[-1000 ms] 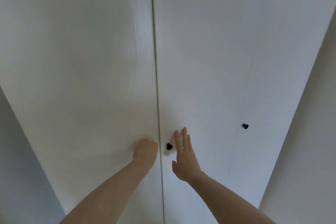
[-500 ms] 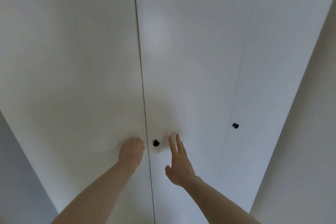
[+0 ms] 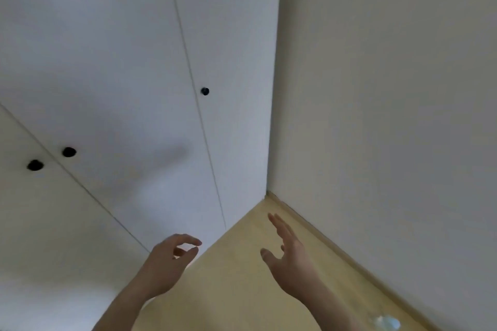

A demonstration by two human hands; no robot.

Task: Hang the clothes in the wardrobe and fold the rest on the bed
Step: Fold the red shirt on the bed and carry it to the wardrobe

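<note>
The white wardrobe (image 3: 121, 62) fills the left and centre, all its doors closed. Two black knobs (image 3: 69, 152) sit side by side at the left, on either side of a door seam, and a third knob (image 3: 205, 91) is higher up further right. My left hand (image 3: 172, 260) hovers low in front of the doors, fingers loosely curled, holding nothing. My right hand (image 3: 287, 252) is out over the floor, fingers straight and spread, empty. Neither hand touches the wardrobe. No clothes or bed are in view.
A plain beige wall (image 3: 390, 88) meets the wardrobe's right side in a corner. Light wooden floor (image 3: 242, 290) with a skirting strip runs along that wall. A small pale, blurred thing (image 3: 386, 322) lies on the floor at the bottom right.
My view has swung right and down. My left hand has come off the left door's knob, my right hand has dropped away from the door, and both now hover free.
</note>
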